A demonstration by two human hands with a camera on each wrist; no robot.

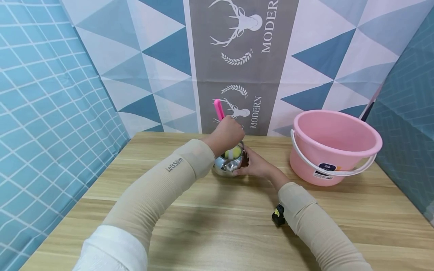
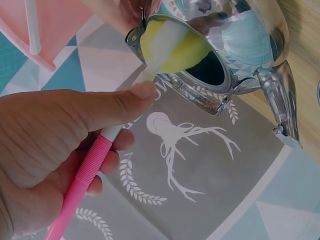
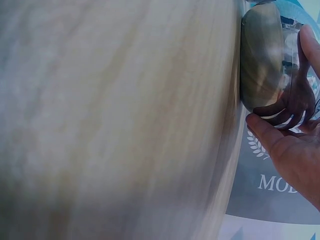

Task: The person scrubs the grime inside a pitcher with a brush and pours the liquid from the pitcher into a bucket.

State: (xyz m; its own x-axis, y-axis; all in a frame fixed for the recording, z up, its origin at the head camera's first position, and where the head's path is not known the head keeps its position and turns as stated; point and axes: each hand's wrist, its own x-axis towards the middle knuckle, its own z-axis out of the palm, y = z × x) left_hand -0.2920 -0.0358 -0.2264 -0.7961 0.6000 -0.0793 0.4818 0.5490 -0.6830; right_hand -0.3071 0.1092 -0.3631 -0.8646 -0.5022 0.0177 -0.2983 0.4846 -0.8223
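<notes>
In the head view my left hand grips the pink handle of a sponge brush, which slants up beyond the fist. A shiny metal teapot stands near the back of the table. The left wrist view shows the thumb and fingers around the white and pink shaft, and the brush's yellow-and-white sponge head at the teapot's round mouth, partly inside. The teapot's spout points away from that hand. My right hand holds the teapot's right side, its thumb and fingers spread round the curved body.
A pink bucket with a white handle stands right of the teapot. Behind the wooden table hangs a patterned cloth, with blue tiled sheeting along the left. A small black device is at the right wrist.
</notes>
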